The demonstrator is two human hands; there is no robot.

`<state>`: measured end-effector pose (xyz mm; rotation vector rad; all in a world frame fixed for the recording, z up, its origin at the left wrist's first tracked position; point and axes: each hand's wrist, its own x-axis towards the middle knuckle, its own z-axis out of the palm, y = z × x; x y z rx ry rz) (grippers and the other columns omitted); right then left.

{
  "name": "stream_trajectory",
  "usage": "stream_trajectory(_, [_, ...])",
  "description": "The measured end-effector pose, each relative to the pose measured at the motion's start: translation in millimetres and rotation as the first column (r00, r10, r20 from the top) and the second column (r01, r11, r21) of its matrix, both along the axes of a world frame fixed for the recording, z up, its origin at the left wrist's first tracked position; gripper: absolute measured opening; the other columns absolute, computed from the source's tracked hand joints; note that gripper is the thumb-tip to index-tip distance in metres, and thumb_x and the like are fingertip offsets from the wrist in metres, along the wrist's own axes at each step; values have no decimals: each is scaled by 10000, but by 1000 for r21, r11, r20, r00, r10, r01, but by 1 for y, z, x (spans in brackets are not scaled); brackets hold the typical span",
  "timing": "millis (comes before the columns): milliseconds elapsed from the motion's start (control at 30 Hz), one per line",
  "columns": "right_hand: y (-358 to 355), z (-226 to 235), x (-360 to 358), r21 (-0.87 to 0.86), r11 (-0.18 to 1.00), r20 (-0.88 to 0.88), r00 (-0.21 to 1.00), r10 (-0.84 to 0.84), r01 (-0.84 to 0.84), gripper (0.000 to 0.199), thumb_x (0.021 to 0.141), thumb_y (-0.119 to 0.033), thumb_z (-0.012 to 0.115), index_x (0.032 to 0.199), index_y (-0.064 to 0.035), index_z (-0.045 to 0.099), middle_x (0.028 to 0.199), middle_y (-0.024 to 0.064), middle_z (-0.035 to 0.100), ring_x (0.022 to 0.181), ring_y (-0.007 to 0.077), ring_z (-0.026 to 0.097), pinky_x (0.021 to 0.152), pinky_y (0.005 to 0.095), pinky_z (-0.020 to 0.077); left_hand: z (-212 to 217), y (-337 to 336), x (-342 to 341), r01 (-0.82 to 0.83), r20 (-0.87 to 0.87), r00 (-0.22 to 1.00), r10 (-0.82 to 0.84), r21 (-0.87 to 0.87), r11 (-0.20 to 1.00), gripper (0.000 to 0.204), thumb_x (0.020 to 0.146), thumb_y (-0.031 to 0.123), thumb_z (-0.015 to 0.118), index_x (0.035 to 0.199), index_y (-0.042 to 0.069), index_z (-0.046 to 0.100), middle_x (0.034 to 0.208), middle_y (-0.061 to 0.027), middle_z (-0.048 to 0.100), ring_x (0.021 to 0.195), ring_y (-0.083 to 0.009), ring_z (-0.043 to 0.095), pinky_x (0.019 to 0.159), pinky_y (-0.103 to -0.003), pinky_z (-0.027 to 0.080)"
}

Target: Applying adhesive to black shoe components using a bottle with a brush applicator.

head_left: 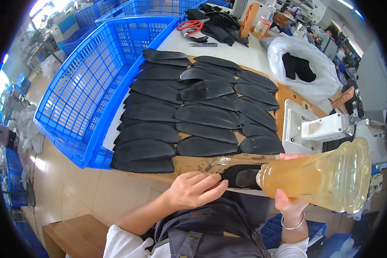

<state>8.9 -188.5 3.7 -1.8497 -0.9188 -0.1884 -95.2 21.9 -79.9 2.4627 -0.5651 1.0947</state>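
Observation:
My right hand [290, 204] grips a clear plastic bottle [318, 176] of amber liquid, tilted on its side with its narrow end to the left. That end sits against or just over a black insole-shaped piece [247, 178] at the table's near edge. The piece has a shinier dark patch beside the bottle's mouth. Fingers of my left hand [195, 189] are pinched on the piece's left end. Beyond both hands, overlapping rows of similar black pieces [208, 116] cover a brown board [193, 164]. Whether liquid is flowing out cannot be seen.
A large blue plastic crate [101, 136] stands left of the rows. Red-handled scissors [193, 26], small snips [203, 44] and black scraps [221, 28] lie at the back. To the right are a white plastic bag [284, 49] holding black material and a white machine [324, 129].

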Motion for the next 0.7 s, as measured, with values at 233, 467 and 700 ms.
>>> stream_trajectory(233, [-36,-4,-3,-48,988,63,988,-141,144,737,724,-340,716,1250,24,350,1083,181,527,996,274,552,862,375,468,3,0,1,13,-14,1000,-13,-8,1000,304,710,114,668,1005,99,595,863,-14,584,649,-101,598,567,-221,488])
stream_trajectory(467, [-79,6,3,185,931,137,929,-343,316,764,796,-418,641,1313,34,303,1119,204,527,984,296,558,854,402,473,-3,2,2,30,-16,999,-32,-120,992,251,698,99,656,948,93,643,846,-2,618,587,-102,582,493,-224,444])
stream_trajectory(700, [25,17,-20,110,976,-220,953,208,-188,811,705,-365,746,1295,-1,326,1103,183,512,1013,283,541,889,404,453,-3,2,1,28,4,1000,-28,-186,982,260,664,99,644,923,97,663,845,11,630,561,-93,574,469,-220,430])
